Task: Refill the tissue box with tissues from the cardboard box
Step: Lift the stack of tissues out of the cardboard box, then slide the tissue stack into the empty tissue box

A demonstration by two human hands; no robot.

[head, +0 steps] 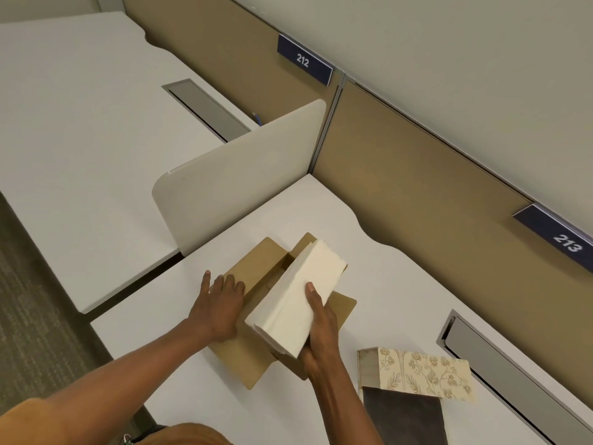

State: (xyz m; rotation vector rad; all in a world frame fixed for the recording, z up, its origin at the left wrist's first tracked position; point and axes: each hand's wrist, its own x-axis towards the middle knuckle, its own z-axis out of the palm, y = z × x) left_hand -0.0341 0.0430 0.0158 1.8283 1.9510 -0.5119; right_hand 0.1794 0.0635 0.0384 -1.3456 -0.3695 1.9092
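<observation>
A brown cardboard box [247,358] lies open on the white desk, its flaps spread. My right hand [319,332] grips a thick white stack of tissues [295,293] by its near end and holds it tilted above the box opening. My left hand [219,303] presses flat on the box's left flap. The tissue box [423,374], cream with a floral pattern, lies to the right of the cardboard box with its dark open side [404,412] facing me.
A beige divider panel [237,175] stands behind the cardboard box between two desks. A grey cable slot [500,374] runs along the desk's right side. Tan partition walls carry signs 212 [303,61] and 213 [566,244]. Carpet shows at left.
</observation>
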